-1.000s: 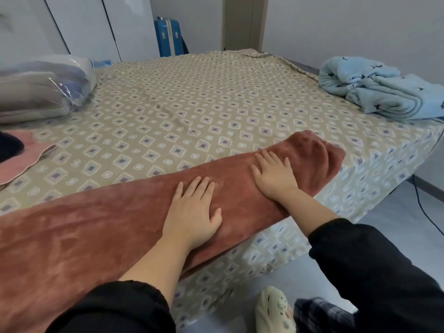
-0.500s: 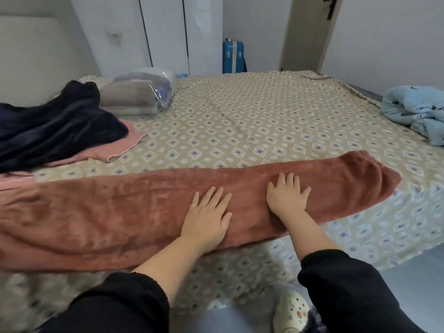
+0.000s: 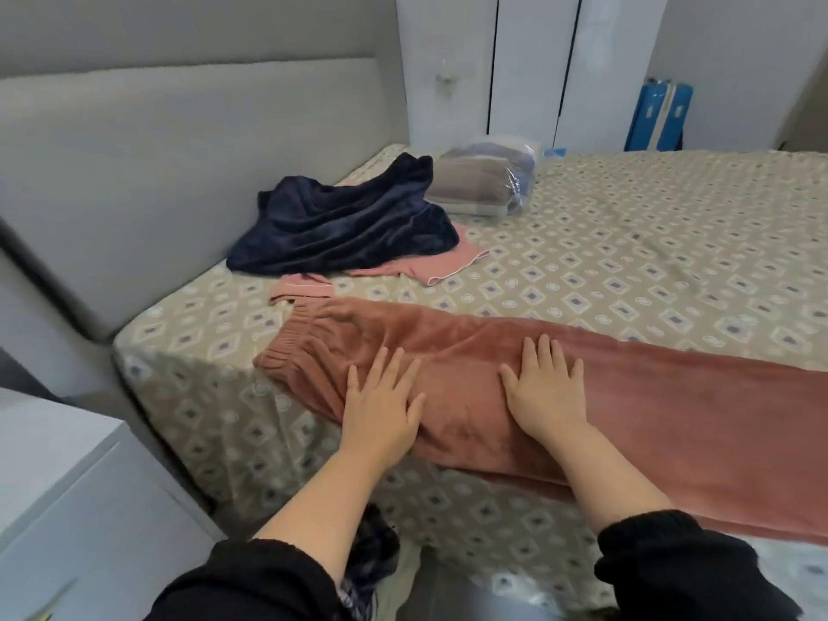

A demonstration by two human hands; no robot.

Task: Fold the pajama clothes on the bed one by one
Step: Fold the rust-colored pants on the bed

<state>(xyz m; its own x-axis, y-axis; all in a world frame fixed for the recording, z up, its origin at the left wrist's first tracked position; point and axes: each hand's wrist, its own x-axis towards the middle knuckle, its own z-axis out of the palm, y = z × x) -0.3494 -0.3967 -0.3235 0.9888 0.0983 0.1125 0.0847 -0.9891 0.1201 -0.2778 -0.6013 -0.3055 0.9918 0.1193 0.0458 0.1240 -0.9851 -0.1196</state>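
Here, two flat hands press pajama trousers at the bed's edge

A person stands at the near side of a bed (image 3: 627,244) covered in a beige sheet with a diamond print. A pair of rust-pink fleece pajama trousers (image 3: 681,396) lies stretched lengthwise along the near edge, with its ribbed waistband (image 3: 291,347) toward the padded grey headboard (image 3: 179,172) on the left. The legs run off the right side of the view.

The left hand (image 3: 381,410) lies palm down on the trousers just below the waistband. Its fingers are straight and spread and grip nothing. The right hand (image 3: 544,392) lies palm down beside it, further along the legs. Its fingers are likewise straight and fanned, pressing the fabric without holding it. Both forearms come out of black sleeves (image 3: 663,571).

Further back, near the headboard, a navy blue fleece garment (image 3: 345,221) lies crumpled on top of a thin pink garment (image 3: 430,266).

Just beyond these sits a clear plastic bag (image 3: 519,181) with folded grey and beige fabric inside; what kind of fabric cannot be told. Past the far side of the bed, a blue suitcase (image 3: 658,116) stands upright and closed by white wardrobe doors (image 3: 528,69). A white cabinet (image 3: 67,486) fills the lower left corner.
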